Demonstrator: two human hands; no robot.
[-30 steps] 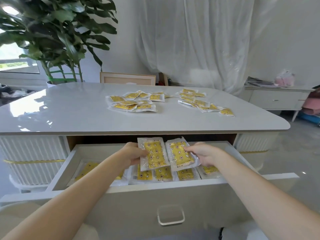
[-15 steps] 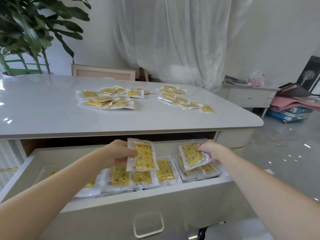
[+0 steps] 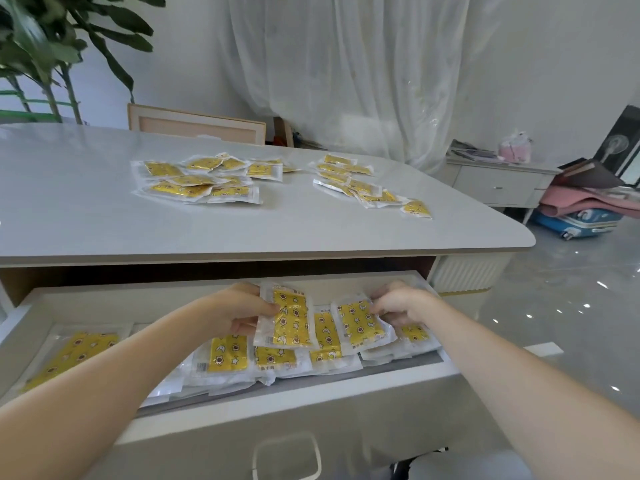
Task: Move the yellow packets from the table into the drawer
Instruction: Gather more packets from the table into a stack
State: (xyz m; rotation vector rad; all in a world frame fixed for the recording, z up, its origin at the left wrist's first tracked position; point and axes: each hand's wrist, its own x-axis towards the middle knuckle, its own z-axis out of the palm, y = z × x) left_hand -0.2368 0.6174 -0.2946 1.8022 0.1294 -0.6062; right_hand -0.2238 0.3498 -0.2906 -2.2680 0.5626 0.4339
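Centre of frame: the left hand (image 3: 239,311) grips a yellow packet (image 3: 289,318) by its left edge, fingers curled round it, over the open drawer (image 3: 242,410). The right hand (image 3: 398,303) pinches a second packet (image 3: 360,322) that rests on the stored packets (image 3: 228,353). Upper middle: a left group of packets (image 3: 201,181) and a right group of packets (image 3: 363,185) lie on the table (image 3: 242,230).

I see two packet clusters on the surface (image 3: 104,220): left cluster (image 3: 197,183) mid-surface, right cluster (image 3: 363,185) nearer the right edge, apart from each other. Drawer (image 3: 277,407) is open below the surface's front edge, with a packet layer (image 3: 228,355) lying in it. Left grip (image 3: 239,311) holds one packet (image 3: 289,320) over the layer, centre. Right grip (image 3: 398,303) pinches another packet (image 3: 360,323) just right of it. Plant (image 3: 52,46) behind-left, side cabinet (image 3: 498,185) off right.
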